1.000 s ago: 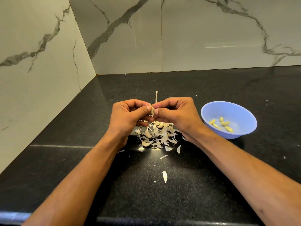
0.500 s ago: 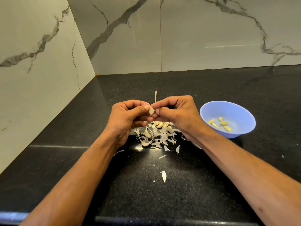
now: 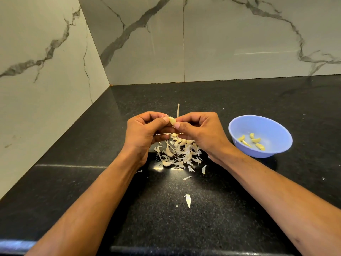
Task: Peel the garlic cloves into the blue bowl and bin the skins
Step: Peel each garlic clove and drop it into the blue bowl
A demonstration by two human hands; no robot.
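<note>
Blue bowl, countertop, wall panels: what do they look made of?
Blue bowl: likely plastic, matte; uniform pale blue, thin rim, soft dull sheen.
Countertop: looks like polished black granite or similar stone; fine pale speckle, mirror-like glare near the garlic skins.
Wall panels: marble-look tile or slab, semi-gloss; grey veins on white, a straight vertical joint. Real marble or printed tile, cannot tell.

Occlusion: garlic clove mostly covered by thumbs of left hand and right hand | skin pile upper part hidden under both hands | forearms cut by bottom edge | bowl cloves: peel state too small to tell
</note>
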